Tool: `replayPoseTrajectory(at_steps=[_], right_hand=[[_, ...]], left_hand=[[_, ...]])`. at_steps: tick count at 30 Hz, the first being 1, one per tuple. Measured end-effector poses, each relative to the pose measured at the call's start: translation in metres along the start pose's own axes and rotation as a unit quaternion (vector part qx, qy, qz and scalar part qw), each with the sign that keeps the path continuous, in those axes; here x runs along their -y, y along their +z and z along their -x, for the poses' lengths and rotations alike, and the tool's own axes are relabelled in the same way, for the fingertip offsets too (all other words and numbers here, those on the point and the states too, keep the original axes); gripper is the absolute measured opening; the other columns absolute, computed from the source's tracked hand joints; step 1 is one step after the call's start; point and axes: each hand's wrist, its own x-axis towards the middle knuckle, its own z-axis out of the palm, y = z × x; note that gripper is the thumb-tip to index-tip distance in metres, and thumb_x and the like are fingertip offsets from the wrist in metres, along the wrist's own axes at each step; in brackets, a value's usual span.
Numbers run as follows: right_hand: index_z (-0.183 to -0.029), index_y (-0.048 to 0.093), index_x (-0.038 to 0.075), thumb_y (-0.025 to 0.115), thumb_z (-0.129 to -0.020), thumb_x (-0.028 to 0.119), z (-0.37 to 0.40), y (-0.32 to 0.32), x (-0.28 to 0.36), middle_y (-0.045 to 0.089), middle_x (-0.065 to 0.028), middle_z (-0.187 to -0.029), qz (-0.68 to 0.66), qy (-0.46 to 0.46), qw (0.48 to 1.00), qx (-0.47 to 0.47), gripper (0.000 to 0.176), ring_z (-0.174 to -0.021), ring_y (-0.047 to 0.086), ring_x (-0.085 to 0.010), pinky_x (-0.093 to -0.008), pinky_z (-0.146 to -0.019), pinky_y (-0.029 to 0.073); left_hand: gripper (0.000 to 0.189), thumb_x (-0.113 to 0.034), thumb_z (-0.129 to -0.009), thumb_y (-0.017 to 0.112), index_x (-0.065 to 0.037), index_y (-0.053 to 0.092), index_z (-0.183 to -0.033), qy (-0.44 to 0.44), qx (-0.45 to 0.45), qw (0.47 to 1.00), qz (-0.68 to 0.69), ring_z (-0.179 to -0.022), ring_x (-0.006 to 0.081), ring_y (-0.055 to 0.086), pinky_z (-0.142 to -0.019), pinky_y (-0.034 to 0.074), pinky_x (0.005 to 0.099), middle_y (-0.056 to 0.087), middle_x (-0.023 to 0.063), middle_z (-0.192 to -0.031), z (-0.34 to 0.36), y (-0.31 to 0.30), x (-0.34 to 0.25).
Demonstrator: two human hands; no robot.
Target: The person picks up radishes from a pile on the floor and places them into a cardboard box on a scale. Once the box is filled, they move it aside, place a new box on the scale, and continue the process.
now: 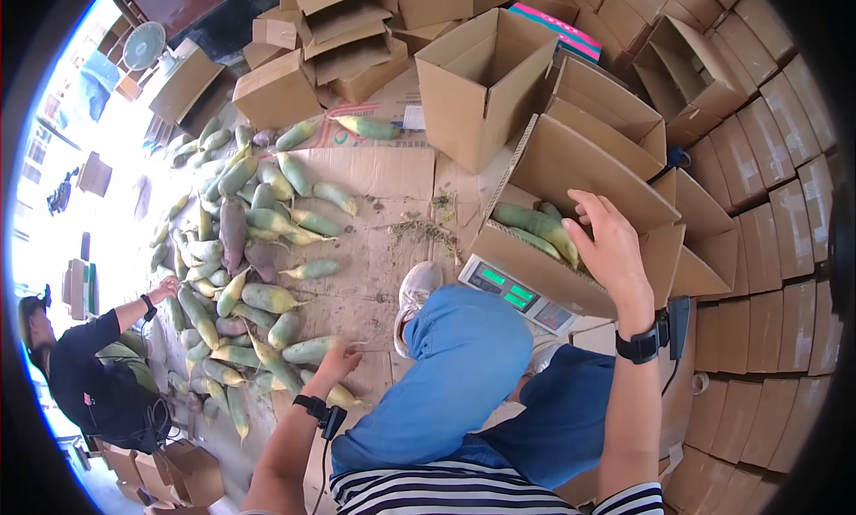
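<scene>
Many long green radishes point(266, 296) lie in a heap on flattened cardboard. At the near right edge of this heap, my left hand point(339, 362) has its fingers curled at the tapered end of a green radish point(308, 350); part of the grip is hidden. On the other side, my right hand point(608, 238) is open, fingers apart, above the near side of an open cardboard box point(544, 270). Several green radishes point(537, 224) lie inside this box. Beneath it, a digital scale point(515, 294) shows lit green displays.
Another person point(89, 372) at the left reaches a hand into the heap. A tall open carton point(481, 87) stands ahead, with more open boxes point(615, 105) beside it. Stacked cartons point(776, 238) line the right. My shoe point(417, 303) rests between heap and scale.
</scene>
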Motion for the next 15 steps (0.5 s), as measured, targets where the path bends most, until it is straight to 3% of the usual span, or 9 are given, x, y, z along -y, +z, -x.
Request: replayPoseTrajectory(at_steps=[1, 5, 7, 10, 11, 12, 13, 15], right_hand=[[-0.119, 0.058, 0.007, 0.065, -0.087, 0.019, 0.001, 0.003, 0.008, 0.063, -0.0142, -0.099, -0.001, 0.001, 1.000, 0.004, 0.035, -0.090, 0.064, -0.0335, -0.0421, -0.076, 0.053], [-0.113, 0.061, 0.006, 0.064, -0.087, 0.015, 0.002, 0.019, 0.030, 0.062, -0.0142, -0.096, 0.019, -0.065, 0.998, 0.003, 0.027, -0.087, 0.062, -0.0334, -0.0404, -0.075, 0.052], [-0.110, 0.062, 0.005, 0.065, -0.086, 0.013, 0.005, 0.027, 0.041, 0.062, -0.0119, -0.095, 0.013, -0.152, 0.988, 0.009, 0.026, -0.086, 0.062, -0.0310, -0.0401, -0.075, 0.052], [-0.109, 0.063, 0.006, 0.067, -0.084, 0.011, 0.008, 0.034, 0.051, 0.061, -0.0103, -0.098, 0.031, -0.188, 0.981, 0.028, 0.026, -0.089, 0.062, -0.0290, -0.0389, -0.076, 0.052], [-0.109, 0.063, 0.006, 0.066, -0.084, 0.011, 0.008, 0.037, 0.053, 0.061, -0.0102, -0.098, 0.042, -0.204, 0.978, 0.026, 0.026, -0.090, 0.062, -0.0287, -0.0386, -0.077, 0.052], [-0.109, 0.063, 0.006, 0.067, -0.083, 0.011, 0.009, 0.040, 0.051, 0.061, -0.0104, -0.100, 0.031, -0.198, 0.980, 0.023, 0.027, -0.090, 0.061, -0.0292, -0.0387, -0.077, 0.052], [-0.109, 0.063, 0.006, 0.067, -0.083, 0.011, 0.008, 0.042, 0.051, 0.061, -0.0104, -0.100, 0.031, -0.196, 0.980, 0.030, 0.027, -0.090, 0.061, -0.0292, -0.0387, -0.077, 0.052], [-0.109, 0.063, 0.006, 0.067, -0.083, 0.011, 0.005, 0.041, 0.051, 0.061, -0.0103, -0.101, 0.044, -0.182, 0.982, 0.011, 0.026, -0.090, 0.061, -0.0292, -0.0389, -0.077, 0.052]], left_hand=[[0.035, -0.031, -0.083, 0.065, 0.000, 0.070, -0.099, -0.069, 0.006, 0.998, 0.012, -0.083, 0.0277, 0.069, -0.075, 0.054, 0.0368, 0.071, 0.0177, -0.083, 0.005, 0.001, 0.016], [0.032, -0.028, -0.080, 0.063, 0.001, 0.071, -0.089, -0.086, 0.001, 0.988, -0.124, -0.084, 0.0354, 0.068, -0.078, 0.053, 0.0410, 0.069, 0.0222, -0.080, 0.013, 0.005, 0.070], [0.030, -0.028, -0.077, 0.063, 0.001, 0.071, -0.085, -0.051, -0.064, 0.986, -0.147, -0.088, 0.0419, 0.065, -0.081, 0.052, 0.0448, 0.067, 0.0256, -0.084, 0.018, 0.008, 0.092], [0.027, -0.024, -0.078, 0.062, 0.001, 0.070, -0.085, -0.033, -0.108, 0.978, -0.178, -0.090, 0.0430, 0.064, -0.081, 0.052, 0.0470, 0.067, 0.0261, -0.087, 0.013, 0.007, 0.109], [0.024, -0.022, -0.078, 0.062, 0.001, 0.067, -0.085, -0.039, -0.170, 0.972, -0.155, -0.087, 0.0437, 0.064, -0.080, 0.051, 0.0489, 0.066, 0.0266, -0.085, 0.015, 0.008, 0.108], [0.026, -0.019, -0.077, 0.064, -0.001, 0.064, -0.097, -0.086, -0.171, 0.968, -0.159, -0.095, 0.0421, 0.063, -0.079, 0.051, 0.0494, 0.066, 0.0245, -0.098, 0.018, 0.003, 0.094], [0.026, -0.019, -0.077, 0.064, -0.001, 0.064, -0.097, -0.091, -0.165, 0.969, -0.158, -0.095, 0.0421, 0.063, -0.079, 0.051, 0.0494, 0.066, 0.0245, -0.098, 0.023, -0.002, 0.076], [0.038, -0.015, -0.076, 0.065, -0.005, 0.059, -0.113, -0.079, -0.238, 0.926, -0.283, -0.111, 0.0389, 0.057, -0.085, 0.050, 0.0468, 0.060, 0.0201, -0.118, 0.025, -0.008, 0.048]])
